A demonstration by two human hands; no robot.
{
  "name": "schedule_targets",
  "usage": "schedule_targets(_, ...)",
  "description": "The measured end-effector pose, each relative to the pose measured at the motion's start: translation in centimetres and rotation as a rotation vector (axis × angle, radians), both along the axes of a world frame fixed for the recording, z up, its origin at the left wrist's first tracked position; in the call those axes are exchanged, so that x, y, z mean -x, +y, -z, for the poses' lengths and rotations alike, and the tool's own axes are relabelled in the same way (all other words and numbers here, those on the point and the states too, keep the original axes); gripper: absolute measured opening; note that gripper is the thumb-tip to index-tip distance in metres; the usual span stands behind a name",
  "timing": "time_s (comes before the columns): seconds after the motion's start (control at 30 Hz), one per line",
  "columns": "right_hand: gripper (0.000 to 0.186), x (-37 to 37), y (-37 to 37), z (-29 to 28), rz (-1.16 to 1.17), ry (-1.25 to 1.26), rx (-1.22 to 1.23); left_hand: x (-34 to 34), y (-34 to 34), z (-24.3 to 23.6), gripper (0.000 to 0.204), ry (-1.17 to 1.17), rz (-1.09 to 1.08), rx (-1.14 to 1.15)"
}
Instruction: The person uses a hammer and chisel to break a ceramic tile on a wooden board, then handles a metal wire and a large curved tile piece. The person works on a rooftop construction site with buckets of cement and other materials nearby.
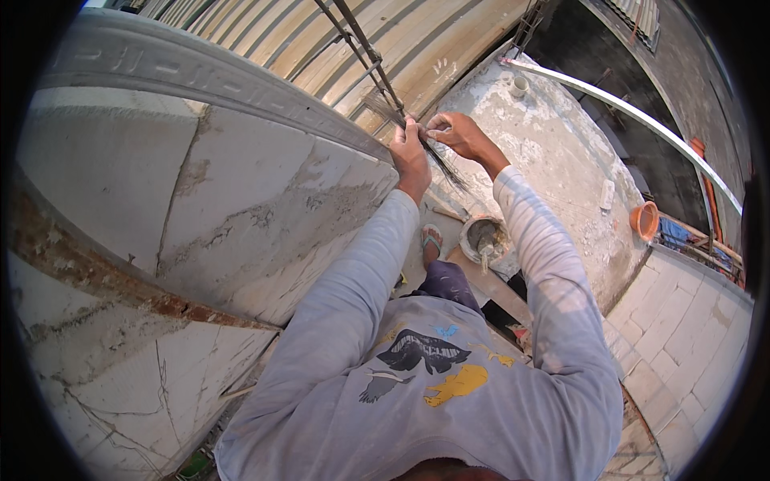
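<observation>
Both my arms reach forward to a bundle of thin dark wire (446, 167), whose strands fan out at both ends. My left hand (411, 158) is closed around its middle, thumb upward, close to the end of the grey moulded beam. Just right of it, my right hand (464, 138) is closed in a pinch at the same bundle; the fingertips partly hide what strands they grip. Beyond the hands rise dark steel reinforcing bars (366, 50), tied with crosspieces, and the wire's far ends spread near their foot.
A pale block wall (233, 172) topped by the grey moulded beam (184, 68) runs along my left. Below stand a mortar bucket (473, 228) and, farther right, an orange bucket (644, 220) by a rough concrete slab (553, 160). Corrugated sheeting (433, 40) lies beyond.
</observation>
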State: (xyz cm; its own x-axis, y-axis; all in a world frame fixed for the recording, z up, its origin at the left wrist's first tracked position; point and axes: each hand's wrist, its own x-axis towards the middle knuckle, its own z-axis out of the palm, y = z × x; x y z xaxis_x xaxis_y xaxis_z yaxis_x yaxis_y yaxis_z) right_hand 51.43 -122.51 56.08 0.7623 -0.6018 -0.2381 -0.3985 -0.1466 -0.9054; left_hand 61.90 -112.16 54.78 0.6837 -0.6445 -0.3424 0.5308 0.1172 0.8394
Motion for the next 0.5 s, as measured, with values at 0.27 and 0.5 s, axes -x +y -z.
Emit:
schedule_targets(0.27,0.032,0.0,-0.3,0.1,-0.079,0.019,0.042,0.1,0.5,-0.5,0.031,0.004,0.021,-0.039)
schedule_targets(0.5,0.030,-0.6,0.4,1.0,-0.062,0.046,0.287,0.2,0.5,-0.9,0.030,0.062,0.067,-0.035)
